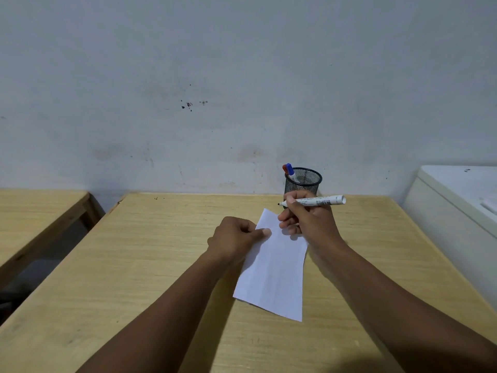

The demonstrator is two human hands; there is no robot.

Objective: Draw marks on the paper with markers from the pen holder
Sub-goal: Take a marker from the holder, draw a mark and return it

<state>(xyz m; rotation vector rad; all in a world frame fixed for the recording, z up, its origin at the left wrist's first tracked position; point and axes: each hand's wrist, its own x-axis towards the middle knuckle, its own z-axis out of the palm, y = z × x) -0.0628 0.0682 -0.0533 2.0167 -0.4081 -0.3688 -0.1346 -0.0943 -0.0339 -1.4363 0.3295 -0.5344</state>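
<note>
progress: early; paper point(271, 270) shows no marks yet, drawing still to do, judging by blank sheet.
marker point(313, 201): uncapped, dark tip pointing left, above paper's far end, not touching it.
right hand point(309, 222): grip pinched round marker barrel.
left hand point(236, 236): thumb pressing paper's left edge, fingers curled.
pen holder point(303, 181): black wire mesh, round, beyond paper; blue + red-capped markers inside.
paper: thin white strip, slightly curled.
tabletop point(150, 254): pale wood grain.

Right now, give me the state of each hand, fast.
Left hand: closed, thumb pinning the paper to the table.
Right hand: closed around an uncapped marker, tip above the paper.
</note>
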